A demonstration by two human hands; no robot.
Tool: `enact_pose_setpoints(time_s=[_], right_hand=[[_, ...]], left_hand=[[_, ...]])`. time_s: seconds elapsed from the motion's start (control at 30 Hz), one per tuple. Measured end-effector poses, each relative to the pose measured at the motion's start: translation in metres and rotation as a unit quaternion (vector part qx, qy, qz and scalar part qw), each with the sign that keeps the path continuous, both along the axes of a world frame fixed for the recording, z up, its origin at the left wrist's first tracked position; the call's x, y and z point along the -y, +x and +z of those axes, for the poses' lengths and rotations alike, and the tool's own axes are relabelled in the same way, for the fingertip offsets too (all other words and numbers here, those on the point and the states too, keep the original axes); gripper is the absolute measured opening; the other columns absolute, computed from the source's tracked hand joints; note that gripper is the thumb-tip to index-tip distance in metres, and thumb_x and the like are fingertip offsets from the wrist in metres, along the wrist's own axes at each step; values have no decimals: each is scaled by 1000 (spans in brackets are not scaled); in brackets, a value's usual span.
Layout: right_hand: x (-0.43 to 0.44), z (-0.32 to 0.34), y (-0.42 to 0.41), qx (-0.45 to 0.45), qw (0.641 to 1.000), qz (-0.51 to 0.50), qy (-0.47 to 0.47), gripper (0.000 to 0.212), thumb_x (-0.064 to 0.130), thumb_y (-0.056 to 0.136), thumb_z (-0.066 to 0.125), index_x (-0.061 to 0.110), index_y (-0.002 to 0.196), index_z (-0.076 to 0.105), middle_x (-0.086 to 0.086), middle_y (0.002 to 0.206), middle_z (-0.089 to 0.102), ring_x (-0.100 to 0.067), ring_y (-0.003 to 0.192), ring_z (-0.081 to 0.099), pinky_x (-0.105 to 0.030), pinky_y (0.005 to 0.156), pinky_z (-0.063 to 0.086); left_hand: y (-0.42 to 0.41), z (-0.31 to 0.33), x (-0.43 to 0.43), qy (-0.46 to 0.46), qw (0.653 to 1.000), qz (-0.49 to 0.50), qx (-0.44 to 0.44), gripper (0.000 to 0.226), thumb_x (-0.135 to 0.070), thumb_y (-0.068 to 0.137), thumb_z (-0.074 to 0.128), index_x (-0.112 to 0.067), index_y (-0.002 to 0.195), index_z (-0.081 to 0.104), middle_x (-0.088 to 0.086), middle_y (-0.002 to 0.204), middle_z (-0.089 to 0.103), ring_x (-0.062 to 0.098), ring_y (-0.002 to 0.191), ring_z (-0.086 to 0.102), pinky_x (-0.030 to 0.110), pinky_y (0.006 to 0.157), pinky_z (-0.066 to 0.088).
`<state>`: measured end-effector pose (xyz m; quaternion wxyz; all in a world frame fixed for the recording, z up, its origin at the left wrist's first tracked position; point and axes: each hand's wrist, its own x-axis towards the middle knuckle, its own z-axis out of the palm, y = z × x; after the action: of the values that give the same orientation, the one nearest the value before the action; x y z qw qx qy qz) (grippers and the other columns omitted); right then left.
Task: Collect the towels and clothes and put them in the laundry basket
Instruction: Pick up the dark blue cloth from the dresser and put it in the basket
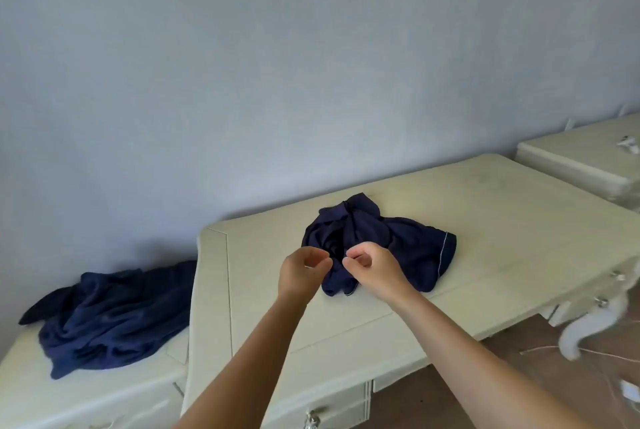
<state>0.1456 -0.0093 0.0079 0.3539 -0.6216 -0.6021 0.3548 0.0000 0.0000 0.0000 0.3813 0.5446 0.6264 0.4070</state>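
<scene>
Head view, one frame. Both of my forearms reach forward over the near edge of the cream table (485, 221), sleeves bare.

Left hand (303, 271): fingers curled inward, thumb and forefinger tips close together, held just at the near-left side of the dark navy garment (377, 245). Right hand (372, 269): same posture, curled, just beside the left, over the garment's near edge. Whether either grip has cloth pinched in it I cannot tell; the fingertips face away from the camera and the fabric behind them is dark.

Navy garment: crumpled heap roughly mid-table, a little nearer the left edge than the right, between back edge and near edge. A thin pale piping line shows along its right-hand hem. It rests flat on the table top, bunched higher toward the back.

Second item: a blue towel (107, 321), rumpled, on the lower cabinet (86, 397) that stands against the table's left side. It covers most of that cabinet's top and reaches its right edge, touching the table's side panel.

Another cream unit (575, 165) stands past the table's far right corner with a small white object (628, 144) on it, too small to identify. White cables (609, 356) lie on the brown floor at right.

Laundry basket: not in this view.
</scene>
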Motion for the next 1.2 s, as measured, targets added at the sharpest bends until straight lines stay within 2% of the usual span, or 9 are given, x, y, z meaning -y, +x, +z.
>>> enact_pose_setpoints(time_s=[0.1,0.3,0.47,0.6,0.73,0.83,0.97,1.1,1.2], right_hand=[[-21,-10,-3,-3,1000,-9,-17,31,26,89,59,12,117,60,-1,111,65,-16,104,61,-23,80,48],[-73,-42,5,13,996,-25,-82,38,28,88,59,12,122,55,-4,115,63,-19,100,60,-29,84,49],[-116,-70,19,49,990,-7,-129,48,31,88,61,10,129,48,-10,130,58,-22,116,56,-25,86,41],[-156,-90,33,112,983,20,-146,61,35,87,61,10,138,39,-11,141,46,-26,126,49,-32,95,42],[-192,-110,47,171,968,29,-181,75,41,85,62,13,146,28,-13,146,35,-31,131,40,-37,99,42],[-215,-123,55,207,960,25,-188,78,42,85,61,15,148,23,-15,150,28,-34,138,29,-40,102,40],[-240,-137,64,233,951,20,-203,83,43,87,59,18,151,13,-18,157,8,-35,145,14,-44,107,35],[-260,-154,69,159,955,6,-249,95,39,86,62,16,153,-2,-21,156,14,-36,137,35,-39,101,42],[-269,-161,67,110,959,-2,-261,102,28,86,66,7,151,-10,-17,151,33,-31,129,48,-33,98,44]], left_hand=[[0,-11,-24,-21,1000,-10,-8,6,-16,84,65,-20,90,66,-3,90,66,18,86,62,27,73,49],[4,-44,-79,-96,995,-10,-21,37,-18,84,67,-10,120,60,5,120,61,24,107,59,34,89,50],[6,-68,-113,-139,987,-21,-82,54,-21,85,66,-10,134,49,7,135,52,23,117,53,26,87,42],[13,-86,-147,-178,979,-14,-100,61,-22,81,69,-12,136,45,9,139,47,27,120,52,35,99,46],[21,-102,-177,-222,966,-10,-128,62,-29,75,69,-16,130,45,8,138,40,32,117,51,42,100,47],[23,-119,-200,-253,959,5,-130,78,-41,65,66,-18,136,40,11,138,37,38,116,52,49,96,50],[27,-140,-230,-279,953,39,-112,86,-50,69,62,-21,144,31,11,145,29,42,119,51,52,97,49],[30,-149,-246,-303,946,116,-20,83,-52,83,58,-24,150,18,14,149,24,42,122,47,49,88,54],[30,-153,-254,-321,922,190,101,78,-48,86,58,-14,145,20,17,140,38,38,110,54,39,59,57]])
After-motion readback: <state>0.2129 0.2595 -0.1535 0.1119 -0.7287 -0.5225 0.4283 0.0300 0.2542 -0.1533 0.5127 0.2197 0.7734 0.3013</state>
